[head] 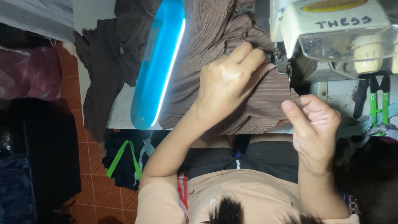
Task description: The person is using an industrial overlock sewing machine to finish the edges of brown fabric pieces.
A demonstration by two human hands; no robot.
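Note:
A brown pleated fabric [207,33] lies bunched over the sewing table, reaching under the cream sewing machine [331,29] at the top right. My left hand [228,81] rests on the fabric with its fingers curled, gripping a fold right beside the presser foot [281,62]. My right hand [315,124] is lower and to the right, and it pinches the near edge of the same fabric between thumb and forefinger. The needle itself is hidden behind the fingers and the machine head.
A blue strip lamp [159,62] glows above the table's left part. Green-handled thread snips [379,103] hang at the right beside the machine. Dark cloth [103,70] drapes off the table's left edge. Terracotta floor tiles [99,195] and dark bundles lie at the left.

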